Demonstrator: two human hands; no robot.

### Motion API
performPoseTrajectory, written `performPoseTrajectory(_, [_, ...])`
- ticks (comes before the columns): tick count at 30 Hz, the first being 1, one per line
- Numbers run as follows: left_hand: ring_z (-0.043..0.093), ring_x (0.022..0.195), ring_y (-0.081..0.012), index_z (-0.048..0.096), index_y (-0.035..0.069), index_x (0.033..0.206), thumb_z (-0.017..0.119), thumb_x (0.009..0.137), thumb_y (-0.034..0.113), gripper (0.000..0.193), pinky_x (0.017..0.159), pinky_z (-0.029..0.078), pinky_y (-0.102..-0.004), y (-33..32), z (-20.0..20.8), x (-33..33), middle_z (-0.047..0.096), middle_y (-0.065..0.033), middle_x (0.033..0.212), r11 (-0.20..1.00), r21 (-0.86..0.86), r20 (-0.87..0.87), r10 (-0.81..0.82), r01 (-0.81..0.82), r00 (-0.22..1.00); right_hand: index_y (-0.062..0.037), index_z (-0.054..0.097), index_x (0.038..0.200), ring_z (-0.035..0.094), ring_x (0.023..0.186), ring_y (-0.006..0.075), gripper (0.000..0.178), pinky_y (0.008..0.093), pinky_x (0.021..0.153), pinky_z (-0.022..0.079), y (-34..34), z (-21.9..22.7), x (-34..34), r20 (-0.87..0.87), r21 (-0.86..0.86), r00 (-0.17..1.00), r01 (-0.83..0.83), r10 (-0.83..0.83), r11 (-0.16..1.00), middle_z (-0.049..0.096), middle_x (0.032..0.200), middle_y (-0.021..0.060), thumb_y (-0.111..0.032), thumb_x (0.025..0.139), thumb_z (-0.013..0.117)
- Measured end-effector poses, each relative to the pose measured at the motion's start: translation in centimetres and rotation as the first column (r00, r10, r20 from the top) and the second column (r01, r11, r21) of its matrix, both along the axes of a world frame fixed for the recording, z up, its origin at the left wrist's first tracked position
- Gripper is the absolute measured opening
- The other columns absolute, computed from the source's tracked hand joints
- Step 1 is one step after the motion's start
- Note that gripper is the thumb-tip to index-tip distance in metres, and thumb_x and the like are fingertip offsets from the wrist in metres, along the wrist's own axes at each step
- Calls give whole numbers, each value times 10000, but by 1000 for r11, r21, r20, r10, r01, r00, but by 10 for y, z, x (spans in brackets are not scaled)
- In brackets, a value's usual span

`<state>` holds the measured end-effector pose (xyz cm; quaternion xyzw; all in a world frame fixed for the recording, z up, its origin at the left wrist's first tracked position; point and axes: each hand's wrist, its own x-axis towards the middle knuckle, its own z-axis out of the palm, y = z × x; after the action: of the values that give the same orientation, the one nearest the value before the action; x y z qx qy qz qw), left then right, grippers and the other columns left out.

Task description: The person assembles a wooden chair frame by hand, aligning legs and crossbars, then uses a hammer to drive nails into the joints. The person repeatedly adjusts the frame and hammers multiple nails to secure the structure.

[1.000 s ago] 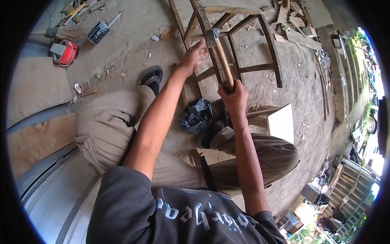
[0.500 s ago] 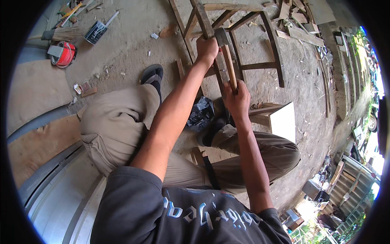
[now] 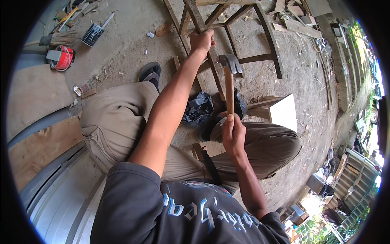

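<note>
My left hand is closed around a dark wooden bar belonging to a wooden frame that looks like a chair or stool frame. The frame stands tilted on the ground ahead of me. In my right hand is a claw hammer, gripped low on its wooden handle. Its metal head points up and sits just right of the bar, apart from my left hand. A black plastic bag lies beneath the bar between my feet.
A wooden piece with a white panel lies beside my right knee. At the far left are a red bucket, a broom and a dark tray. Scrap boards are piled at the far right. Plywood sheets lie left.
My right hand and the hammer have come back toward me, and the hammer head has left the bar near my left hand. My left hand and the frame have shifted slightly left.
</note>
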<state>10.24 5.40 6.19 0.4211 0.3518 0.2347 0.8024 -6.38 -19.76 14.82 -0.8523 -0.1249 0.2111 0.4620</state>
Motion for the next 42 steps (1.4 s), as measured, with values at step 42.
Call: performPoseTrajectory(42, [545, 443, -167, 607, 12, 714, 647, 758, 92, 100, 454, 465, -329, 6, -9, 2, 566, -57, 579, 999, 40, 26, 7, -8, 1000, -69, 467, 849, 375, 508, 70, 449, 232, 455, 301, 1, -10, -9, 30, 76, 999, 41, -44, 996, 405, 599, -36, -463, 1040, 367])
